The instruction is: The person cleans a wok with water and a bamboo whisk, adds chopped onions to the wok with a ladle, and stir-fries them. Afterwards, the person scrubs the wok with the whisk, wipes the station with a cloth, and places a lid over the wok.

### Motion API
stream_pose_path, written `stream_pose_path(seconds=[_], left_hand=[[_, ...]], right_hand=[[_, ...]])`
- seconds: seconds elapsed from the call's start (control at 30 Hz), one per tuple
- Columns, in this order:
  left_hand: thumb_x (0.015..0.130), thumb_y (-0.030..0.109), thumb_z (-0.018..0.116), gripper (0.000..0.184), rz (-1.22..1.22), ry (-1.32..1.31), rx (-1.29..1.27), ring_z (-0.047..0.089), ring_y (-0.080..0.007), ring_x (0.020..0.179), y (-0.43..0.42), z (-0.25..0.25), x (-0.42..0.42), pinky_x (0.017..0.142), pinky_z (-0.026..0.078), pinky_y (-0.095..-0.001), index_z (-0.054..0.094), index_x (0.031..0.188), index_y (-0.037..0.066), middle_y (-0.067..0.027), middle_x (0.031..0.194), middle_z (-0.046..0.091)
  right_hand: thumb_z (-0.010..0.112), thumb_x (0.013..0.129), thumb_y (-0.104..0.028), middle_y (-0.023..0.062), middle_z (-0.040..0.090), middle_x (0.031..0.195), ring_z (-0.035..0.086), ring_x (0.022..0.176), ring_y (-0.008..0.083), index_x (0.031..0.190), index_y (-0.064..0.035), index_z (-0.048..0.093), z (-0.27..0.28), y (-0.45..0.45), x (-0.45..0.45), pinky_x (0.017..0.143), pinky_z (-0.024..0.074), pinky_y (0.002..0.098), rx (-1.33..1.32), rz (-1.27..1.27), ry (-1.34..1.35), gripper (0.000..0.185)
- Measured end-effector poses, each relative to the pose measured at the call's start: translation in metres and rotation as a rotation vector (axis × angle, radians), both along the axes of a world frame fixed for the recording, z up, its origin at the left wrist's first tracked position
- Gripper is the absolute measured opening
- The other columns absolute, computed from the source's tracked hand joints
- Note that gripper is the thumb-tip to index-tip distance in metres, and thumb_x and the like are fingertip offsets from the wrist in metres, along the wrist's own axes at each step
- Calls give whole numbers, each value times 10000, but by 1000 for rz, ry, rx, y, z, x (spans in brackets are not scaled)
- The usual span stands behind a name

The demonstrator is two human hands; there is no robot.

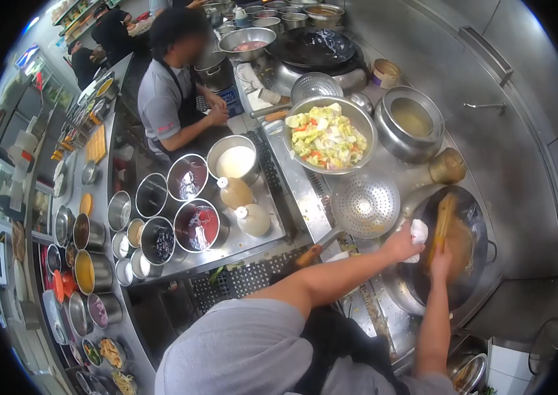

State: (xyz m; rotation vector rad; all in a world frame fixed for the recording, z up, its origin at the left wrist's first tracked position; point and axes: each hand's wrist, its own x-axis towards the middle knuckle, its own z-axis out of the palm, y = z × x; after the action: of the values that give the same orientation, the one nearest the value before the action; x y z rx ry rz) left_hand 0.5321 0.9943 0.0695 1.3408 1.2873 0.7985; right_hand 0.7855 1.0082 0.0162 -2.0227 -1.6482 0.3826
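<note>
My left hand point(400, 243) is closed around a folded white cloth point(418, 230) at the near-left rim of a dark wok point(474, 273). In my right hand point(440, 264) is a long yellowish-brown bamboo wok brush point(445, 220), held inside the wok and smeared by motion. Brownish liquid, also blurred, lies in the wok around the brush. A large perforated strainer point(366, 204) rests left of the wok, its wooden handle pointing toward me. Beyond it stands a metal bowl point(297, 150) of chopped cabbage with orange pieces point(328, 135).
A steel pot point(387, 141) of liquid and a brown bristly cylinder point(447, 166) stand beyond the wok. Pots and two capped bottles point(253, 220) crowd the left counter point(262, 247). A co-worker point(177, 92) stands by a second wok point(308, 49); other people are farther back.
</note>
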Motion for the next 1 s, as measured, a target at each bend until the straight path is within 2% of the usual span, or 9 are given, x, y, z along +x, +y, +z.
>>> stream_pose_path(seconds=[0.1, 0.2, 0.27, 0.37, 0.4, 0.47, 0.7, 0.83, 1.0], left_hand=[[772, 452, 768, 1045, 29, -95, -70, 647, -428, 1064, 7, 7, 4, 930, 509, -445, 210, 1486, -70, -263, 1173, 652], [790, 364, 768, 810, 16, 8, -62, 643, -441, 1065, 4, 21, 9, 918, 513, -465, 278, 1283, -53, -267, 1140, 662], [804, 237, 708, 677, 44, 40, 9, 645, -469, 1004, 7, -2, 22, 873, 514, -505, 298, 1256, -58, -300, 1072, 663], [790, 172, 668, 636, 23, 103, -5, 642, -482, 973, 15, -3, 20, 855, 506, -528, 321, 1269, -61, -327, 1037, 652], [784, 159, 659, 638, 12, 108, -6, 641, -484, 968, 17, -5, 21, 852, 504, -534, 325, 1281, -62, -335, 1029, 649], [779, 166, 665, 670, 5, 115, 47, 641, -482, 968, 23, -6, 16, 852, 505, -536, 326, 1313, -57, -335, 1032, 649], [795, 189, 663, 612, -66, 179, -31, 629, -454, 1057, 23, 30, 3, 905, 494, -517, 375, 1287, -33, -319, 1105, 639], [792, 185, 657, 614, -43, 161, -19, 625, -460, 1058, 23, 37, 0, 909, 493, -513, 379, 1284, -55, -333, 1097, 636], [778, 176, 655, 740, -44, 168, 31, 640, -466, 1012, 27, 15, 7, 893, 506, -514, 303, 1369, -96, -335, 1054, 649]], right_hand=[[569, 962, -218, 279, 660, 1138, 667, 1011, 407, 1398, -47, 527, 81, -100, 0, 870, 512, 434, -268, 247, -7, 469], [636, 874, -319, 266, 686, 1017, 679, 964, 415, 1360, -113, 576, 170, -158, 8, 820, 529, 450, -496, 217, -251, 531], [637, 884, -349, 227, 702, 969, 683, 897, 411, 1338, -190, 602, 155, -136, 67, 774, 532, 501, -608, 191, -600, 483], [608, 934, -300, 195, 707, 882, 683, 798, 415, 1265, -123, 632, 101, -48, 80, 698, 528, 512, -268, -18, -505, 377], [603, 943, -310, 220, 697, 935, 678, 871, 413, 1261, -81, 627, 61, -26, 90, 750, 519, 514, -329, -131, -128, 393], [570, 966, -325, 275, 650, 1139, 622, 1064, 433, 1352, -78, 573, 2, -27, 68, 905, 480, 502, -159, -83, -357, 458], [637, 878, -251, 235, 693, 1040, 665, 989, 416, 1308, -114, 616, 169, -155, 27, 851, 522, 463, -487, 244, -201, 452], [681, 829, -367, 188, 716, 990, 692, 936, 377, 1220, -110, 663, 159, -131, 135, 822, 537, 486, -600, 165, -564, 469], [570, 955, -414, 223, 679, 1091, 647, 1015, 424, 1293, -124, 609, 64, -46, 68, 838, 510, 509, -453, -244, -407, 448]])
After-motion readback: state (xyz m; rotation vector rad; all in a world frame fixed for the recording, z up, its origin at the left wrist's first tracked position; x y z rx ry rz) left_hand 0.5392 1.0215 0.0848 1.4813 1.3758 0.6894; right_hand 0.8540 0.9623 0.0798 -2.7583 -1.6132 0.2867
